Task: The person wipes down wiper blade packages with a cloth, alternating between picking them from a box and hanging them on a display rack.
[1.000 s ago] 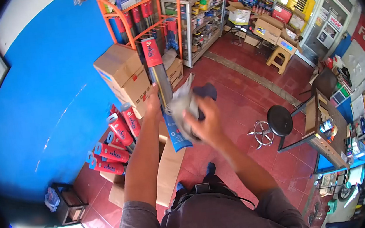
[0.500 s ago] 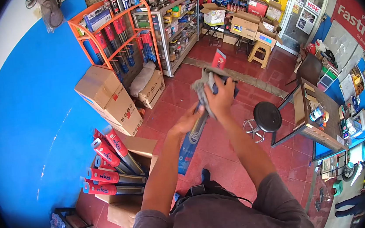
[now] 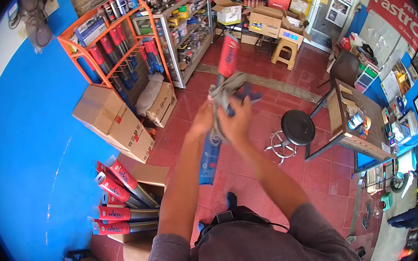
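A long package [image 3: 210, 159] with a red top and a blue lower end is held tilted in front of my body. My left hand [image 3: 202, 120] is closed around its middle. A grey cloth [image 3: 230, 84] wraps the package just below the red part, and my right hand [image 3: 236, 120] presses that cloth against it with bent fingers. The cloth and fingers hide the middle of the package.
Similar red-topped packages [image 3: 119, 188] stand in an open carton at the lower left. Stacked cartons [image 3: 112, 122] and an orange rack [image 3: 104, 40] are beyond. A black round stool [image 3: 298, 127] stands before a wooden desk [image 3: 362, 131] on the right.
The package has turned more upright and more of its red top shows. The cloth and both hands have shifted left in view. The surroundings have also shifted left as the camera turned.
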Demonstrator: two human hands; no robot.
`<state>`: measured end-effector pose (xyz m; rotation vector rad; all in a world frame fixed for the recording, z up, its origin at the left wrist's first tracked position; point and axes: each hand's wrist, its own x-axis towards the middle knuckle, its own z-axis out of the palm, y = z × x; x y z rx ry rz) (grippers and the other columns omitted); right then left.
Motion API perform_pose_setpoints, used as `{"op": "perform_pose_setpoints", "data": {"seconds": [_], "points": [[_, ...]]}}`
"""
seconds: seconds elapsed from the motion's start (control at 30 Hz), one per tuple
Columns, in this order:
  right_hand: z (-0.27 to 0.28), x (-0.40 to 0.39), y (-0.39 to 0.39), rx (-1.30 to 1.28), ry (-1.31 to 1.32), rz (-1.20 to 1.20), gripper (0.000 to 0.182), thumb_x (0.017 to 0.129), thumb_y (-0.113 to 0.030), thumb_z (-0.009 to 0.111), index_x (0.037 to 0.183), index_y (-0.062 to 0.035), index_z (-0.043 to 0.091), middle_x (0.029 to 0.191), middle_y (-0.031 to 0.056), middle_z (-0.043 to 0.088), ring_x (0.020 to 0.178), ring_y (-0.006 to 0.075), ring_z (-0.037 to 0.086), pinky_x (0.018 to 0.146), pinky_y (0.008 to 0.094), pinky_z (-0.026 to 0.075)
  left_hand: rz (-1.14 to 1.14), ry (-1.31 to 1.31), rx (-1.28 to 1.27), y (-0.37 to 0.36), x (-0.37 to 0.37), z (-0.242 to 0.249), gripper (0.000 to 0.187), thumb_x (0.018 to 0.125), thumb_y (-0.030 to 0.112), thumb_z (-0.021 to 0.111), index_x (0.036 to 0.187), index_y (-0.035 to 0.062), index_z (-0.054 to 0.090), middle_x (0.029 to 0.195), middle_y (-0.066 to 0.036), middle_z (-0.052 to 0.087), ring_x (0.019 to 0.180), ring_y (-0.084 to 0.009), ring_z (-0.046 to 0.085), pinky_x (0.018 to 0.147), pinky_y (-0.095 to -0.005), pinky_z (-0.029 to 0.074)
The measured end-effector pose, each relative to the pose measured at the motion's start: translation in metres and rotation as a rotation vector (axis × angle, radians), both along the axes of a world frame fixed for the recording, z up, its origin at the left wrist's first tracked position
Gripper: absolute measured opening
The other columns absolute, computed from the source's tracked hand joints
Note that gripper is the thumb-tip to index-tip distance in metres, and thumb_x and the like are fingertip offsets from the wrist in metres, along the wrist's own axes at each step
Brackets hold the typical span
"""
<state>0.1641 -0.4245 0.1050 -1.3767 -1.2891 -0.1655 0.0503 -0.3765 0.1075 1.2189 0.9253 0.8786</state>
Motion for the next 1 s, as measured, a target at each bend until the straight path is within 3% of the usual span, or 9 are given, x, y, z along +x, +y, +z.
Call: {"op": "perform_pose_setpoints", "data": {"seconds": [0.1, 0.27, 0.33, 0.6, 0.7, 0.77, 0.87, 0.93, 1.0], "points": [[-0.013, -0.030, -0.043, -0.084, 0.128, 0.106, 0.037, 0.077, -0.017, 0.078, 0.112, -0.0042, 0.073, 0.111, 0.0232, 0.060, 0.103, 0.0421, 0.061, 0.088, 0.0466, 0.051, -0.038, -0.163, -0.040, 0.027, -0.003, -0.018, 0.062, 0.107, 0.056, 0.041, 0.144, 0.0080, 0.056, 0.124, -0.008, 0.066, 0.107, -0.0150, 0.060, 0.095, -0.0309, 0.048], [-0.037, -0.039, -0.113, -0.243, 0.094, 0.314, 0.041, 0.076, -0.019, 0.081, 0.113, -0.0056, 0.073, 0.108, 0.0214, 0.058, 0.102, 0.0408, 0.062, 0.085, 0.0463, 0.051, 0.342, -0.056, 0.072, 0.048, -0.010, -0.038, 0.052, 0.109, 0.046, 0.044, 0.140, 0.0077, 0.058, 0.126, -0.008, 0.066, 0.113, -0.0163, 0.059, 0.099, -0.0314, 0.046], [-0.043, -0.030, -0.133, -0.405, -0.186, 0.402, 0.045, 0.074, -0.023, 0.082, 0.115, -0.0066, 0.073, 0.101, 0.0211, 0.053, 0.093, 0.0406, 0.059, 0.076, 0.0483, 0.049, 0.380, -0.075, 0.043, 0.041, -0.013, -0.030, 0.053, 0.109, 0.046, 0.045, 0.143, 0.0066, 0.056, 0.127, -0.008, 0.065, 0.114, -0.0161, 0.058, 0.100, -0.0316, 0.046], [-0.024, 0.018, -0.005, -0.071, -0.125, 0.058, 0.043, 0.076, -0.020, 0.079, 0.116, -0.0042, 0.073, 0.105, 0.0212, 0.057, 0.099, 0.0400, 0.059, 0.084, 0.0465, 0.049, 0.148, -0.123, -0.015, 0.008, 0.009, -0.065, 0.049, 0.110, 0.042, 0.044, 0.141, 0.0066, 0.057, 0.124, -0.007, 0.066, 0.111, -0.0172, 0.059, 0.099, -0.0315, 0.046], [0.002, 0.043, 0.042, 0.024, -0.104, -0.105, 0.041, 0.077, -0.026, 0.078, 0.114, -0.0074, 0.073, 0.108, 0.0216, 0.056, 0.101, 0.0416, 0.058, 0.085, 0.0490, 0.048, 0.158, -0.034, 0.051, -0.006, 0.019, -0.049, 0.056, 0.105, 0.045, 0.056, 0.141, 0.0026, 0.054, 0.123, -0.011, 0.066, 0.113, -0.0182, 0.060, 0.100, -0.0329, 0.046], [0.012, 0.058, 0.065, 0.015, -0.123, -0.183, 0.040, 0.079, -0.028, 0.077, 0.112, -0.0075, 0.074, 0.107, 0.0216, 0.057, 0.099, 0.0414, 0.058, 0.085, 0.0495, 0.048, 0.107, 0.094, 0.404, -0.021, 0.025, -0.033, 0.053, 0.099, 0.039, 0.068, 0.132, -0.0001, 0.056, 0.115, -0.011, 0.067, 0.101, -0.0161, 0.062, 0.092, -0.0314, 0.051], [0.024, 0.085, 0.097, -0.124, 0.359, -0.188, 0.037, 0.087, -0.035, 0.071, 0.106, -0.0033, 0.070, 0.100, 0.0223, 0.063, 0.094, 0.0400, 0.064, 0.085, 0.0471, 0.053, 0.100, 0.210, 0.444, -0.018, 0.025, -0.038, 0.055, 0.095, 0.037, 0.074, 0.129, -0.0008, 0.056, 0.112, -0.013, 0.067, 0.099, -0.0163, 0.063, 0.090, -0.0314, 0.051], [0.038, 0.101, 0.105, -0.051, 1.596, 0.506, 0.056, 0.094, -0.057, 0.060, 0.112, -0.0035, 0.065, 0.102, 0.0222, 0.066, 0.086, 0.0412, 0.066, 0.070, 0.0554, 0.055, 0.025, 0.203, 0.421, -0.026, 0.022, -0.024, 0.055, 0.096, 0.039, 0.072, 0.130, -0.0007, 0.056, 0.113, -0.012, 0.067, 0.099, -0.0165, 0.063, 0.090, -0.0321, 0.051], [0.044, 0.118, 0.103, -0.061, 1.614, 0.773, 0.065, 0.094, -0.065, 0.052, 0.112, -0.0031, 0.063, 0.102, 0.0224, 0.067, 0.084, 0.0409, 0.067, 0.068, 0.0554, 0.056, -0.036, 0.264, 0.359, -0.032, 0.021, -0.016, 0.056, 0.098, 0.045, 0.066, 0.133, 0.0018, 0.056, 0.114, -0.014, 0.068, 0.101, -0.0185, 0.064, 0.093, -0.0343, 0.050]]}}
